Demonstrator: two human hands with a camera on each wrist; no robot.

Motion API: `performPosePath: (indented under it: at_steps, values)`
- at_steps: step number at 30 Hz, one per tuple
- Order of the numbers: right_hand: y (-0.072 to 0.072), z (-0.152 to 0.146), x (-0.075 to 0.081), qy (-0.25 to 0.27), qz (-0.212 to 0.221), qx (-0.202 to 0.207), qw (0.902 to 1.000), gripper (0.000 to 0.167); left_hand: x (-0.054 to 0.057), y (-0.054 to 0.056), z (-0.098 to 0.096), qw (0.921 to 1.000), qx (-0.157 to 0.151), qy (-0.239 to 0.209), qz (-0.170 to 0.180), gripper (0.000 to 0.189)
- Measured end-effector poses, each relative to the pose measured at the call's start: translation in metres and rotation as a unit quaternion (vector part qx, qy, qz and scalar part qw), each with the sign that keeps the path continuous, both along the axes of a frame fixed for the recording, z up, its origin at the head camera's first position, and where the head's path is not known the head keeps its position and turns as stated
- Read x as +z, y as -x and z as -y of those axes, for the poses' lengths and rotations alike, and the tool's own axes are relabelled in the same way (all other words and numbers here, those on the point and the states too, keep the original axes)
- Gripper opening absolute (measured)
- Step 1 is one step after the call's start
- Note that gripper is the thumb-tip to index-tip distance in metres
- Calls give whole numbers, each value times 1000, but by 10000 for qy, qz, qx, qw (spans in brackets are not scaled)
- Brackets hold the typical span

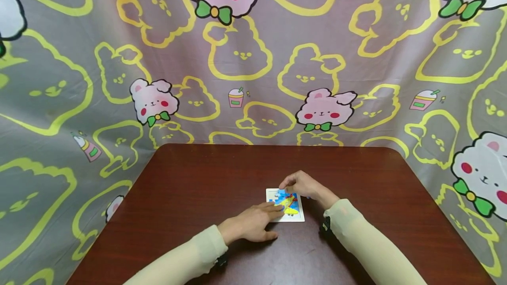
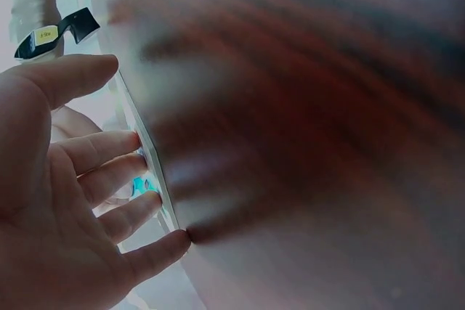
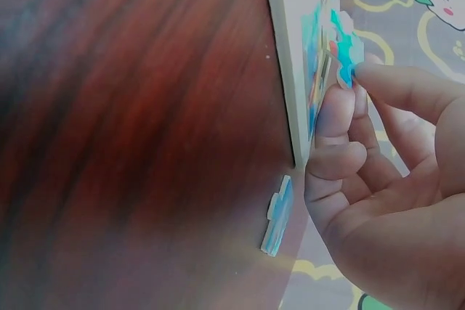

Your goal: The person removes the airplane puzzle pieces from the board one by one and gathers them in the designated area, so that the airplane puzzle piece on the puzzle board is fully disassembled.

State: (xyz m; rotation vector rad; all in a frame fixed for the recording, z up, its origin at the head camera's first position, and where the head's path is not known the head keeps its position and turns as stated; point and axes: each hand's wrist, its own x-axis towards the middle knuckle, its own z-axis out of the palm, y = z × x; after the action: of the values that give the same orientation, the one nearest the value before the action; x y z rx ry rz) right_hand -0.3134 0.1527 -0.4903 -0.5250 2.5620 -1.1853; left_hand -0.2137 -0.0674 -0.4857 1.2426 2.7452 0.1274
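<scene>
A jigsaw puzzle board (image 1: 302, 214) with a white border lies on the table, its picture of blue, yellow and red partly filled with pieces. My left hand (image 1: 253, 223) rests with its fingers spread over the board's left side, thumb apart on the near side. Over the board's far right corner, my right hand (image 1: 305, 186) holds a small piece. In the right wrist view that blue and white puzzle piece (image 3: 347, 49) is pinched between thumb and fingertips, tilted just above the board. Another blue puzzle piece (image 3: 277, 215) lies loose on the table beside the board.
The dark brown table (image 1: 206, 166) reaches back to a patterned cloth (image 1: 253, 56) hanging behind and at both sides. A black wrist strap (image 1: 326, 224) shows at the right sleeve.
</scene>
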Motion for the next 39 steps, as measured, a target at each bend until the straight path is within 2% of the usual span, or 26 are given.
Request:
performPosePath:
  at_steps: [9,19,27,39]
  values:
    - [2,-1,-3,44,103,-219,9997,14,-1,2,0,10000,-61,27,-15,62]
    - [2,-7,1,79,246,-419,9988,13,2,0,1,9999,-111,9,11,62]
    - [2,-26,6,364,560,-562,9962,12,0,0,1,10000,-84,-16,-50,63]
    - [4,-63,9,283,511,-659,9961,13,-2,1,2,9999,-9,27,-97,65]
